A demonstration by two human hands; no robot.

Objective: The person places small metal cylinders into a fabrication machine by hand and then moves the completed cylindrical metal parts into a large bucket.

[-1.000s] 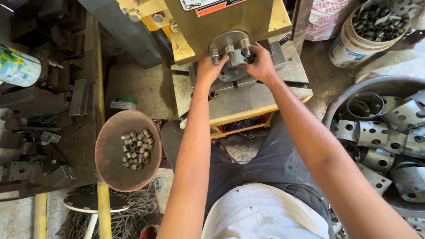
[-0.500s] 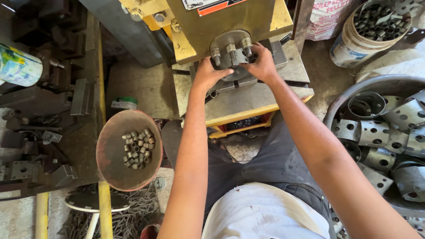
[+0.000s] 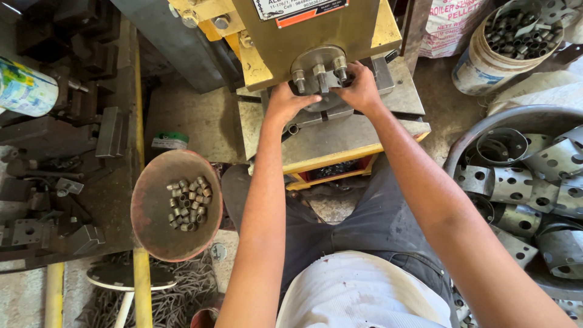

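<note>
Both my hands reach up to a yellow press machine [image 3: 285, 36]. My left hand [image 3: 285, 102] rests on the machine's steel bed [image 3: 340, 136], fingers curled just below a round grey head with three bolts [image 3: 317, 70]. On the right side of that head, my right hand [image 3: 361, 88] presses its closed fingers against it. Whether either hand pinches a small part there is hidden by the fingers.
A rusty round pan [image 3: 175, 206] with several small metal sleeves sits at my left knee. Steel blocks lie on the dark bench [image 3: 61, 152] at left. A tub [image 3: 516, 176] of punched curved metal pieces is at right, a white bucket [image 3: 492, 51] of parts behind it.
Both hands stay at the machine head; the view shifted slightly and the fingers adjusted a little.
</note>
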